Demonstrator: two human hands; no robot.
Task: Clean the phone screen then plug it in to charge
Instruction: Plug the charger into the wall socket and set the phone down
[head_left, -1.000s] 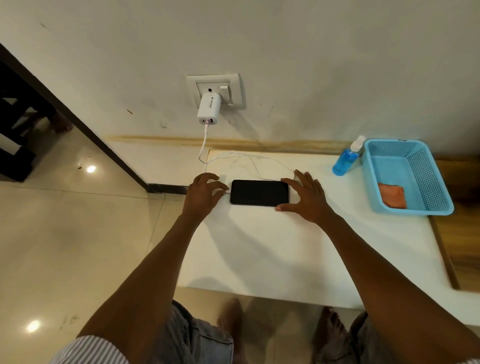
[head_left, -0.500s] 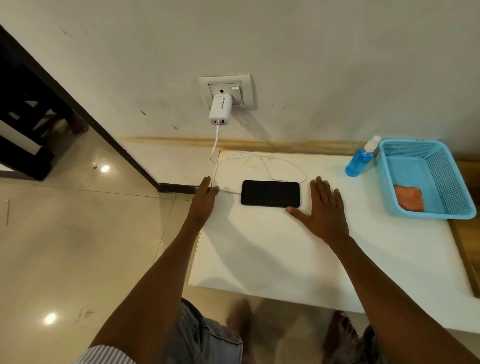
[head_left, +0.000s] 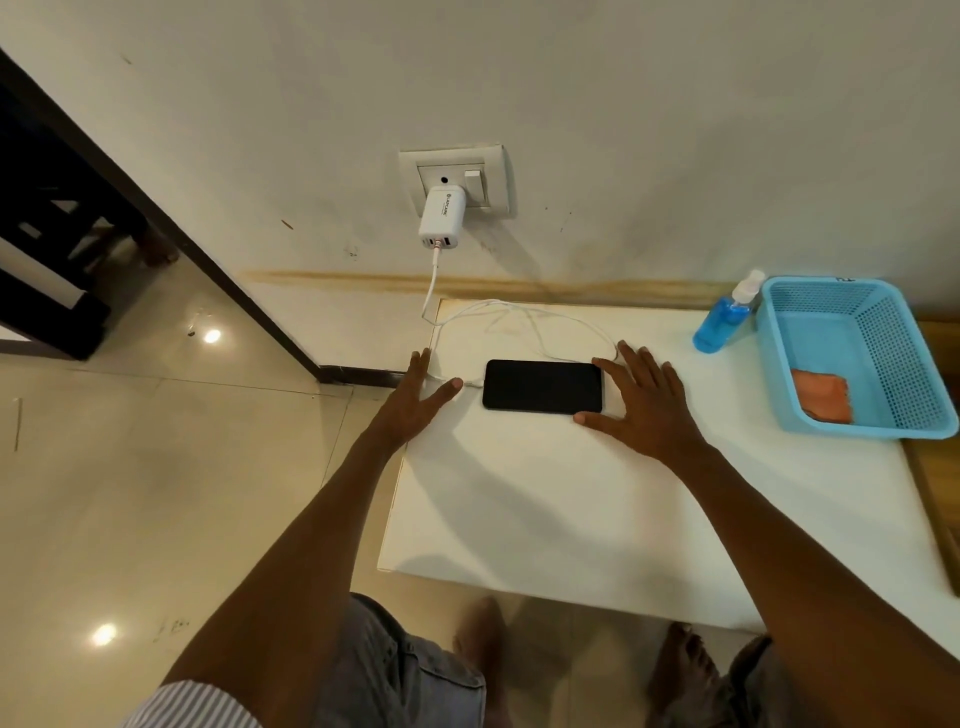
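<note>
Phone (head_left: 543, 386) lies flat, long axis left-right, cable (head_left: 524, 317) end leftward

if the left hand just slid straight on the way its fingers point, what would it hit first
Probably the white charging cable lying just past the left hand, then the wall under the charger; the phone lies off to the side.

Near the phone (head_left: 543, 386) my table (head_left: 545, 509) lies bare; far behind, looped cable (head_left: 524, 317); far right, bottle (head_left: 724, 317) and basket (head_left: 852, 358) block me.
</note>
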